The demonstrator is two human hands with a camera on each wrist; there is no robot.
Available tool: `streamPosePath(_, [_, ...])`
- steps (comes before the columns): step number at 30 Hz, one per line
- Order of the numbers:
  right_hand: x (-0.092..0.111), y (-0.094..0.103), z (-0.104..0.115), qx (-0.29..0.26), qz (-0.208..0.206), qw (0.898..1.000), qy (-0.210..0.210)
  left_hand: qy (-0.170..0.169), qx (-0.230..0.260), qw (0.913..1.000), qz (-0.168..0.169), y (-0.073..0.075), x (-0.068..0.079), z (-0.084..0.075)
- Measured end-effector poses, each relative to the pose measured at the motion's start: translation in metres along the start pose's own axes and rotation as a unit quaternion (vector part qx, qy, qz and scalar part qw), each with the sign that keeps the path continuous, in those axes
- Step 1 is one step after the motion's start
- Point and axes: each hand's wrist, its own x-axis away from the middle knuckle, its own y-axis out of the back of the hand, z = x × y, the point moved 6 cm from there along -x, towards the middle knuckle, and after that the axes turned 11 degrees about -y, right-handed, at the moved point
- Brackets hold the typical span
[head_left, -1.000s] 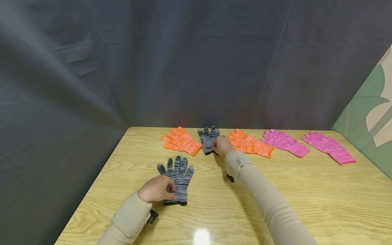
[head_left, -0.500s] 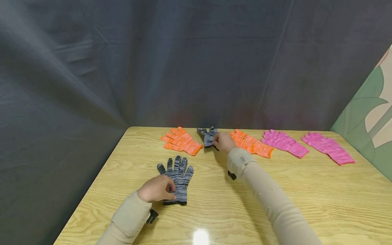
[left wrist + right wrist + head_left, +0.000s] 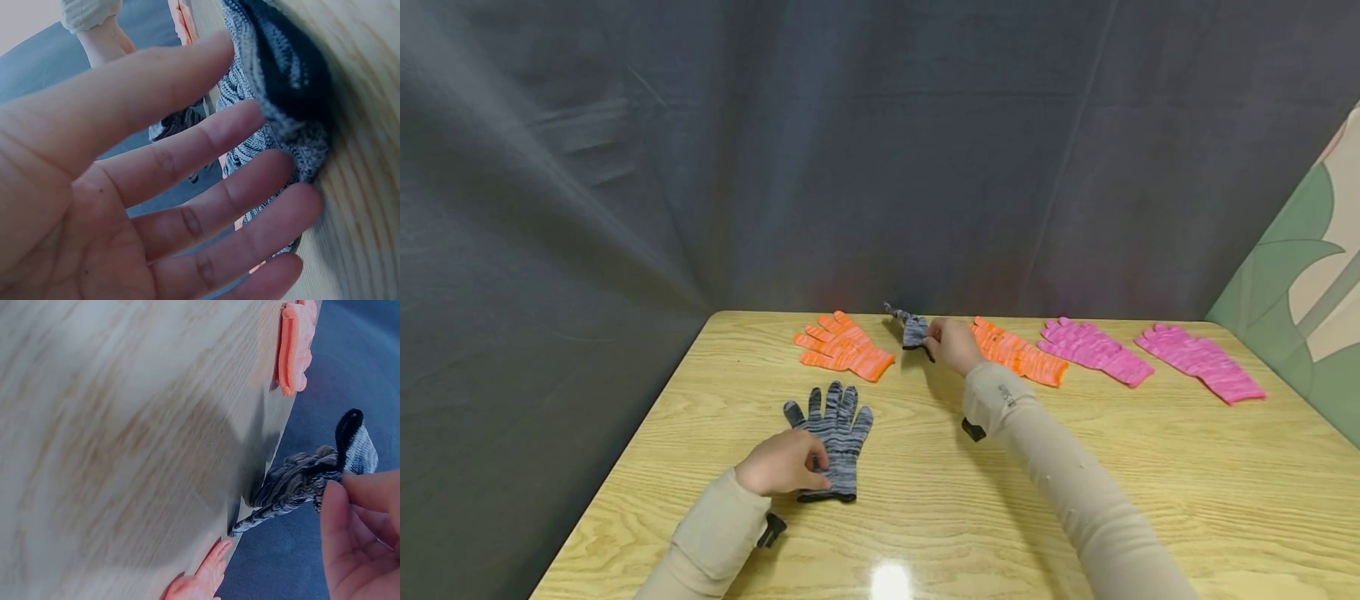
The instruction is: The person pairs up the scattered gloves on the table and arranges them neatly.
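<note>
In the head view my right hand pinches the cuff of a grey-and-black knit glove at the back of the table. That glove hangs bunched from thumb and forefinger in the right wrist view, its cuff raised and its finger ends low by the wood. Nearer to me, a second grey-and-black glove lies flat, fingers pointing away. My left hand is over its lower left side. The left wrist view has that hand's fingers relaxed and spread, fingertips right at the dark cuff.
Orange gloves lie on either side of the right hand, one to the left and one to the right. Two pink gloves, a nearer one and a farther one, lie further right. A dark curtain hangs behind the wooden table.
The right hand has raised the back grey glove's cuff and shifted slightly right, so the glove, flat before, now hangs bunched. The left hand and nearer glove have stayed put.
</note>
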Motion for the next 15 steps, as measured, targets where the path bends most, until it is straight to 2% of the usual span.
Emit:
streamPosePath(8, [0.002, 0.004, -0.003, -0.028, -0.011, 0.999, -0.013, 0.006, 0.003, 1.0, -0.002, -0.002, -0.001, 0.001])
streamPosePath(15, [0.007, 0.012, -0.002, -0.068, -0.038, 0.997, 0.008, -0.008, -0.004, 0.9999, -0.008, -0.002, -0.002, 0.002])
